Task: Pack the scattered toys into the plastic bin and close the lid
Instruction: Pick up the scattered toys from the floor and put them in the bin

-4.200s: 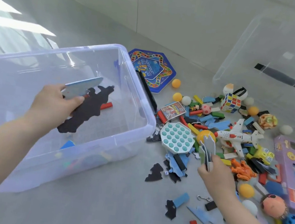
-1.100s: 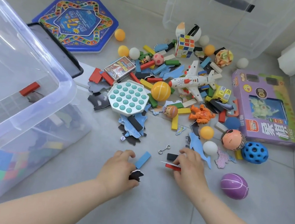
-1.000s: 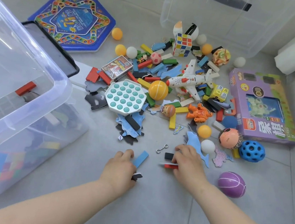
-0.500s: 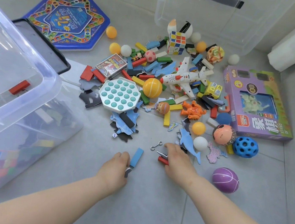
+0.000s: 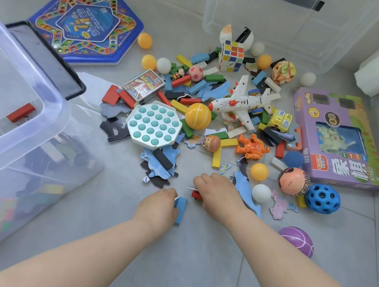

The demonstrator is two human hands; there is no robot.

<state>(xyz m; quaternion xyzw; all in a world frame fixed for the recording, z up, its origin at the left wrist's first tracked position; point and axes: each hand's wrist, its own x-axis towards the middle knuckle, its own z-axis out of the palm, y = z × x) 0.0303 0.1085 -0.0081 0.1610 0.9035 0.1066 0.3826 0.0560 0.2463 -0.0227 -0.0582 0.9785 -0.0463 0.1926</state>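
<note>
A clear plastic bin [image 5: 51,112] stands at the left with blocks and flat pieces inside. Toys lie scattered over the grey floor: a teal pop toy [image 5: 153,124], a toy plane [image 5: 241,105], a puzzle cube [image 5: 231,56], coloured blocks and several balls. My left hand [image 5: 156,207] is closed around a blue block [image 5: 180,210] low on the floor. My right hand [image 5: 219,196] sits just right of it, closed on a red block [image 5: 196,194] with a thin flat piece. A blue dolphin cutout [image 5: 245,192] lies beside that hand.
A blue hexagonal game board [image 5: 83,26] lies at the back left. A second clear bin [image 5: 282,23] stands at the back. A purple toy box [image 5: 337,140], a blue holed ball [image 5: 322,199] and a purple ball [image 5: 297,240] are at the right.
My left hand has taken up the blue block from the floor. My right hand closed on the red block and slid forward over the small metal hook. The view shifted slightly.
</note>
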